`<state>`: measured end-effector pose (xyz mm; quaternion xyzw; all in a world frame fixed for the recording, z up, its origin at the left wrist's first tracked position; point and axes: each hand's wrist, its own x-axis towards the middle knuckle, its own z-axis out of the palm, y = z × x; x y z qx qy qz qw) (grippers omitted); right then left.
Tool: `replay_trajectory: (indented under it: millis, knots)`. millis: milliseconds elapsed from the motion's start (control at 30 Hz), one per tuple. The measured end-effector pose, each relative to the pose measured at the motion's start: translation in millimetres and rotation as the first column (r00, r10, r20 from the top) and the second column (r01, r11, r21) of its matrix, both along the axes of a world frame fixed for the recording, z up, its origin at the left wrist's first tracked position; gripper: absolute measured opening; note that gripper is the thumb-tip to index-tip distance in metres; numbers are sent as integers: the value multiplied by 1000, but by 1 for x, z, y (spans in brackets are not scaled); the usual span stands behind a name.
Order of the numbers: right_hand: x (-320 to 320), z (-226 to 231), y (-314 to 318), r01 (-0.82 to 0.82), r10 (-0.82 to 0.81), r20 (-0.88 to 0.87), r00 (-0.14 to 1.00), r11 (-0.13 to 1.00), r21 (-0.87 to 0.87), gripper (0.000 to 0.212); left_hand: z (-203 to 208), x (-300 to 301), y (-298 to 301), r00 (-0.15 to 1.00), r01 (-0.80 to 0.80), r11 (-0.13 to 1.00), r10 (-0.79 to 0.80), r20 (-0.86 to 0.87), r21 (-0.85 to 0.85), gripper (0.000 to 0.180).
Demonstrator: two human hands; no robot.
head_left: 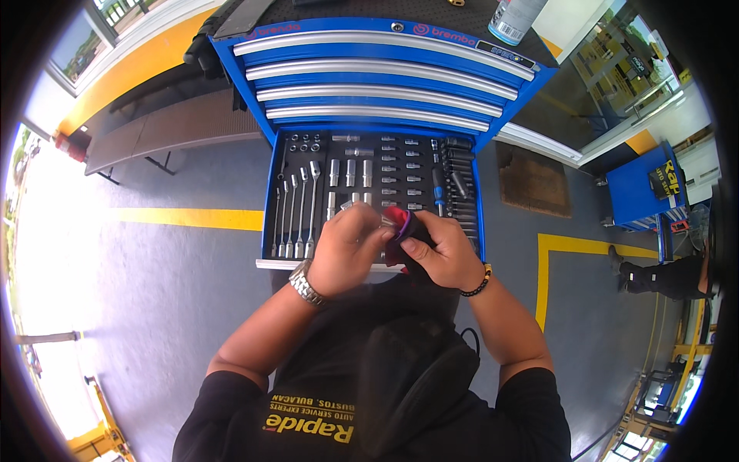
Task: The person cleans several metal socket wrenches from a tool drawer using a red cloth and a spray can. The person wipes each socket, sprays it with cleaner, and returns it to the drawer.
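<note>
Both my hands meet above an open tool drawer [266, 192]. My right hand [454, 258] is closed on a dark cloth [408, 232] with red patches, the thumb pressed on it. My left hand [346, 248] is closed, its fingertips against the cloth and at a small, shiny, silvery piece whose kind I cannot make out. Beneath them, a black foam insert holds several flex-head wrenches [296, 208] on the left, long sockets [350, 172] in the middle and rows of small sockets [389, 159]. A blue-handled driver [439, 185] lies right of these. My hands hide part of the drawer's front.
The blue tool cabinet [369, 86] has several shut drawers above the open one. A spray can [511, 21] stands on top. A bench [169, 137] is at left, a brown mat [533, 181] at right. Farther right are a blue cart [639, 189] and a person's leg [662, 281].
</note>
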<state>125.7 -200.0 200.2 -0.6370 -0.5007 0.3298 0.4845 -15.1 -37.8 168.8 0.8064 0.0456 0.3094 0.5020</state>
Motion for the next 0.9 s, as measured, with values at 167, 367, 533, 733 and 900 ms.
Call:
replay_trajectory:
  millis: [167,367,533,733,900]
  knots:
    - [4,-9,-8,-121,118,-495,861,992,26,46,16,-4,22,955,265,959,-275,111,95,18]
    - [-7,12,-7,-107,101,-636,765,994,29,49,12,-5,0,950,77,911,56,306,-406,31]
    - [-10,1,-1,-52,146,-501,853,979,198,45,12,-10,-10,971,-140,990,142,190,-23,34]
    - [-8,2,-4,-72,127,-185,975,957,279,46,21,-14,-17,977,-13,995,33,209,-94,41]
    - [-11,-3,-11,-83,160,-239,958,949,304,48,23,-17,-19,967,85,989,-51,250,-124,49]
